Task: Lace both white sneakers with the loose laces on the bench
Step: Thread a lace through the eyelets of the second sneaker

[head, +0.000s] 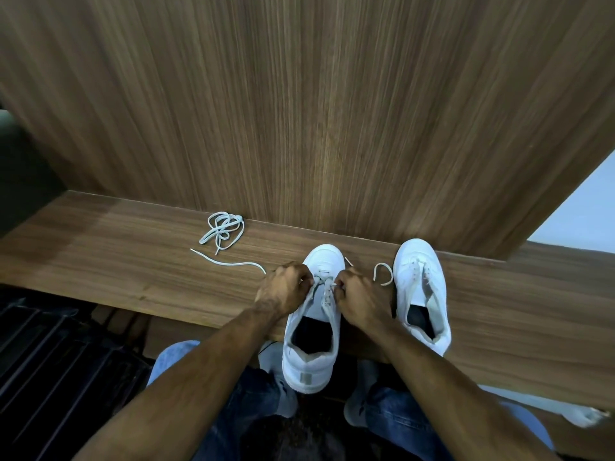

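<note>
Currently near sneaker [311, 327] sits on the wood surface [133, 271], toe toward the back panel [299, 111], heel overhanging the front edge. Lace [229, 262] runs through its lowest eyelets. Left hand [283, 289] is curled, pinching the lace at the left eyelet row; its free end trails left across the surface. Right hand [357, 296] is curled, pinching the lace at the right eyelet row, with a loop lying just right of it. Second sneaker [421, 287] stands just right, unlaced, same orientation. Spare lace [223, 229] is bunched up against the panel, well left of both. Heel of the near sneaker has a grey tab; no readable brand or text on it. Jeans [253, 404] below the front edge.
</note>
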Action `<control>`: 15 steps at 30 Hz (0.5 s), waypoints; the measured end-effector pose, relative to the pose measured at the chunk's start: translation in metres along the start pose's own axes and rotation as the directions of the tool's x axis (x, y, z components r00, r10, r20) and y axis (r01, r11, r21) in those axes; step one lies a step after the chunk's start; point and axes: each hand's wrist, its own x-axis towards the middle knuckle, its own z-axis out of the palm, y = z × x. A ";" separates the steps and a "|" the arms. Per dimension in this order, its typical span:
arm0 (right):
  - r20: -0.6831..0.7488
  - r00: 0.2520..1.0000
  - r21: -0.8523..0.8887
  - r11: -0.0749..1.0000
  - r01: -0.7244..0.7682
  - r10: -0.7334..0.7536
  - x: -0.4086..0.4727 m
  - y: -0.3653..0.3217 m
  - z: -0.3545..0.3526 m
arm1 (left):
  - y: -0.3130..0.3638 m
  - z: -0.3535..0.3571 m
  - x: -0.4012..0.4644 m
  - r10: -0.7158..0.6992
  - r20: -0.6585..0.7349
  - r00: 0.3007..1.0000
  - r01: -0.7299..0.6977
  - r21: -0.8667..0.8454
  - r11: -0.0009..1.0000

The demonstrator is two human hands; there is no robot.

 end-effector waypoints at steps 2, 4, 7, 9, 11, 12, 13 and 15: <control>0.008 1.000 0.053 0.998 -0.029 0.028 -0.001 0.000 -0.001 | -0.001 -0.001 0.001 -0.004 0.029 1.000 0.004 -0.012 1.000; 0.023 0.999 0.080 0.996 -0.043 0.042 -0.002 0.003 -0.003 | -0.004 -0.002 0.002 -0.013 0.035 0.999 0.014 -0.037 0.999; 0.039 0.997 0.112 0.991 -0.075 0.071 -0.003 0.011 -0.011 | -0.011 -0.002 0.000 -0.005 0.039 0.999 0.003 0.035 0.999; 0.024 0.999 0.009 0.999 -0.032 0.032 -0.002 0.016 -0.016 | -0.012 -0.002 0.000 0.028 0.053 0.998 -0.036 0.151 0.988; 0.018 0.999 -0.148 0.988 0.038 -0.035 -0.003 0.020 -0.019 | -0.008 -0.006 -0.001 0.032 0.074 0.997 -0.051 0.271 0.961; 0.020 0.997 -0.222 0.972 0.080 -0.078 -0.003 0.022 -0.019 | -0.006 -0.008 -0.001 0.020 0.078 0.997 -0.044 0.329 0.943; 0.012 0.992 -0.288 0.949 0.125 -0.127 -0.002 0.024 -0.019 | -0.006 -0.010 0.000 0.005 0.077 0.997 -0.034 0.376 0.926; -0.004 0.981 -0.382 0.907 0.180 -0.196 0.000 0.026 -0.021 | -0.010 -0.011 0.002 -0.009 0.054 0.999 -0.015 0.443 0.897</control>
